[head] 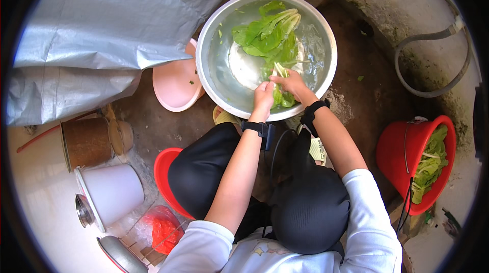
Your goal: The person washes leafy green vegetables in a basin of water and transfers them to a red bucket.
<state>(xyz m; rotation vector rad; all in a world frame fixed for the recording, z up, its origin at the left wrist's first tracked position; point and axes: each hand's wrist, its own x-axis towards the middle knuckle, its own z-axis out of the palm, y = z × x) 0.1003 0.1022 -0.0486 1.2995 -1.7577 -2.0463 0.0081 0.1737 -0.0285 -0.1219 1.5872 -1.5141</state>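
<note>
A wide metal basin point(204, 78) of water stands in front of my feet. Over its near side, my right hand point(293, 85) grips the pale stems of a leafy green vegetable point(280, 97), whose leaves hang down towards the near rim. My left hand point(264, 97) is closed against the left side of the same bunch, its fingertips partly hidden. More leafy greens point(267, 34) float in the basin beyond my hands, white stems towards the upper right. Small leaf scraps drift in the water at the left. Both wrists wear black straps.
Left of the basin sits a pink tub point(175, 85), partly under a silver tarp point(114, 17). A red bucket point(393, 154) of greens stands at right. A grey hose point(399, 51) hangs by the wall. A red basin point(164, 173), white bucket point(114, 192) and rusty container point(86, 141) are at left.
</note>
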